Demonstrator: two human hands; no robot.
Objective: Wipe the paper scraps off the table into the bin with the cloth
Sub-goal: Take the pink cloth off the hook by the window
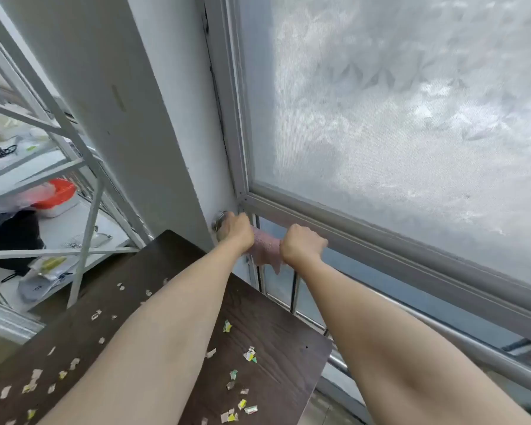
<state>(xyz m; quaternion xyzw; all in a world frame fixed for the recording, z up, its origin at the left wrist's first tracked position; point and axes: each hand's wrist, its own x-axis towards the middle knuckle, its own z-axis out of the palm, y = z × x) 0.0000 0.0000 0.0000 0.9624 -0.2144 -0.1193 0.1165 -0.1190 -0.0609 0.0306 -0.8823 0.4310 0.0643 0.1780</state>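
Many paper scraps lie spread on the dark wooden desk, most of them near its front edge and along its left side, with a few more toward the right edge. Both bare forearms reach over the desk toward its far corner. Beyond that corner, both hands are closed into fists on a pink cloth, which hangs at a rail under the window frame. The left hand grips the cloth's left end, close to a round metal fitting on the wall, and the right hand grips its right end. To the left of the desk stands a white metal shelf with bags and a red-lidded box. No bin is visible.
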